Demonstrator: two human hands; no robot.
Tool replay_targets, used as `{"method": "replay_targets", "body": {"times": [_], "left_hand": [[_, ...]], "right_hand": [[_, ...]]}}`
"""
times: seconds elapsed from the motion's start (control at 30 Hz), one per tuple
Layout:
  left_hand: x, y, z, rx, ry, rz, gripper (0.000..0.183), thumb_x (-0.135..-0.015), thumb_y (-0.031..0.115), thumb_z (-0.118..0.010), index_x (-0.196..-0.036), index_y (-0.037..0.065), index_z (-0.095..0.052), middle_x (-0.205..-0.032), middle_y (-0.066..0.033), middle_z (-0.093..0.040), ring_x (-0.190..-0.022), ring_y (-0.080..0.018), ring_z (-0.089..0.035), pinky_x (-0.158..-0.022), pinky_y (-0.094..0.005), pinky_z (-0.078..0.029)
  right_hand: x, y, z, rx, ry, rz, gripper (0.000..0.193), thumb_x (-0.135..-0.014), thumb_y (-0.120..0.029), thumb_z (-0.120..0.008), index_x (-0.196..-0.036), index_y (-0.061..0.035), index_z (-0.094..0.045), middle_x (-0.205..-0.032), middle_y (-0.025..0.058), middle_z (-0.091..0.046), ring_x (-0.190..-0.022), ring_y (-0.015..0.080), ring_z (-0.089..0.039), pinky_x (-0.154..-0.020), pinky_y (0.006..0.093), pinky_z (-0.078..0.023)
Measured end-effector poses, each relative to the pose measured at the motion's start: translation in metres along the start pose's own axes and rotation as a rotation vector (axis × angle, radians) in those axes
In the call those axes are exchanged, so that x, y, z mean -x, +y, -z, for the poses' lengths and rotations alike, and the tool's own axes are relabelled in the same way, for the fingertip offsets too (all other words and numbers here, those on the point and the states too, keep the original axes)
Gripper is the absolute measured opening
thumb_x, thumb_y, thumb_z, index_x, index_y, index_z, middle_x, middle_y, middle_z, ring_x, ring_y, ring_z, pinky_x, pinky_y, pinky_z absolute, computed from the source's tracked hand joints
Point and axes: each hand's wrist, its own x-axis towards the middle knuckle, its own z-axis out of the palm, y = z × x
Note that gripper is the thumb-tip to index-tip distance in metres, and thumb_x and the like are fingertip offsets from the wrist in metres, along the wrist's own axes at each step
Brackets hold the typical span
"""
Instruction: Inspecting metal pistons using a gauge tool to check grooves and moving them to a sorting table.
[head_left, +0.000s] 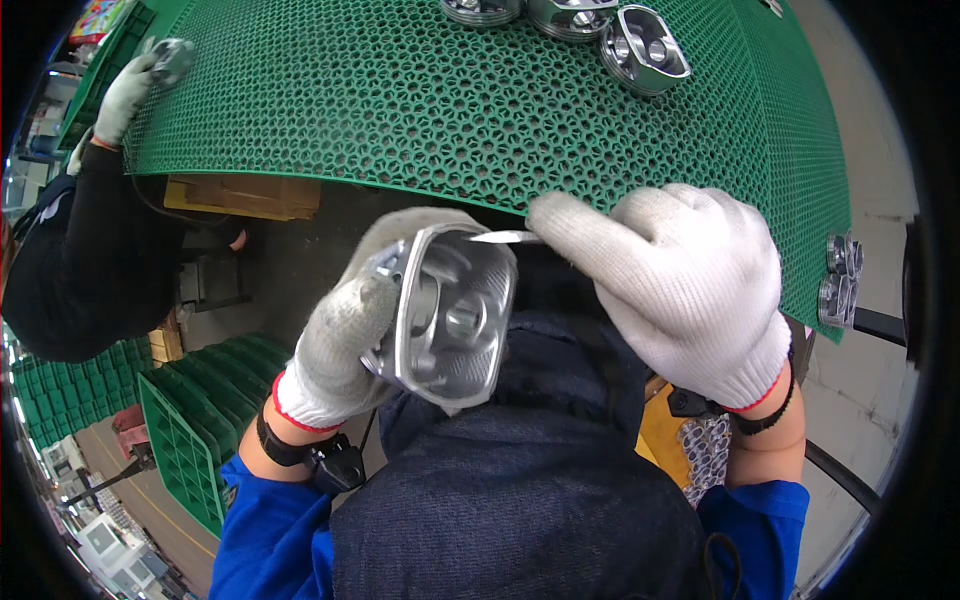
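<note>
My gloved left hand (pixel 350 330) is wrapped round a metal engine piston (pixel 455 320), its hollow underside turned up toward me with the pin bosses showing. In my gloved right hand (pixel 680 270) a thin, pale, pointed blade-like tool (pixel 503 237) is pinched. The tool's tip reaches the upper rim of the piston; whether it touches the metal I cannot tell. Its handle is hidden inside the right fist. Both hands are just off the near edge of a table covered with green perforated matting (pixel 400 110).
Several more pistons (pixel 645 50) stand at the table's far side, and others (pixel 840 280) sit at its right edge. To the left a co-worker in black (pixel 90 260) holds a metal part (pixel 172 60) over the mat. Green crates (pixel 190 430) are stacked at lower left.
</note>
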Motion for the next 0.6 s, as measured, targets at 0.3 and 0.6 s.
{"method": "replay_targets", "body": {"times": [0.3,0.6], "left_hand": [[-0.011,0.008,-0.004,-0.095,-0.001,-0.061,0.100,-0.072,0.062,-0.072,-0.140,-0.002,-0.034,-0.124,-0.0187,-0.055,-0.112,-0.0265,-0.059,-0.093,-0.0404,-0.052],[-0.040,0.020,0.006,-0.633,0.065,-0.505,0.078,-0.086,0.050,-0.064,-0.139,-0.001,-0.036,-0.127,-0.0202,-0.054,-0.107,-0.0257,-0.062,-0.085,-0.0363,-0.055]], "right_hand": [[0.017,0.006,0.002,-0.609,-0.207,-0.103,0.035,-0.070,-0.002,-0.068,-0.104,-0.0076,-0.071,-0.065,0.0074,-0.062,-0.053,0.0201,-0.060,-0.047,0.0314,-0.047],[0.014,0.011,-0.001,-1.403,-0.676,-0.593,0.032,-0.088,-0.016,-0.054,-0.116,-0.0061,-0.067,-0.081,0.0042,-0.069,-0.064,0.0098,-0.060,-0.062,0.0257,-0.051]]}}
